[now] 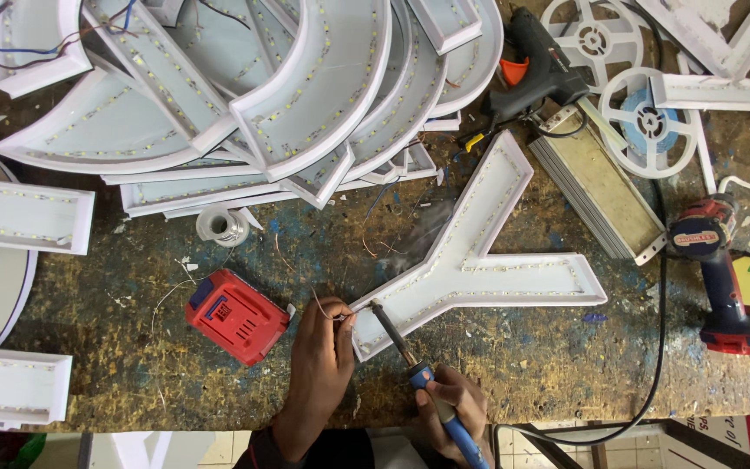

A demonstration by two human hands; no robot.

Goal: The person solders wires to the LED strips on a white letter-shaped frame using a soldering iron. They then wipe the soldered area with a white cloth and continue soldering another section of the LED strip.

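Observation:
A white Y-shaped sign letter [479,265] lined with small LED strips lies on the worn wooden bench. My left hand [323,356] pinches a thin wire [319,306] at the letter's lower left end. My right hand [453,404] grips a soldering iron with a blue handle [423,378], its dark tip resting on that same end of the letter beside the wire. Faint smoke rises above the tip.
A red battery pack [236,315] lies just left of my left hand. A solder spool [221,226], a pile of white LED letter shells [262,95], a black glue gun [536,65], a metal power supply box [596,187], empty reels [648,122] and a red drill [722,269] surround the spot.

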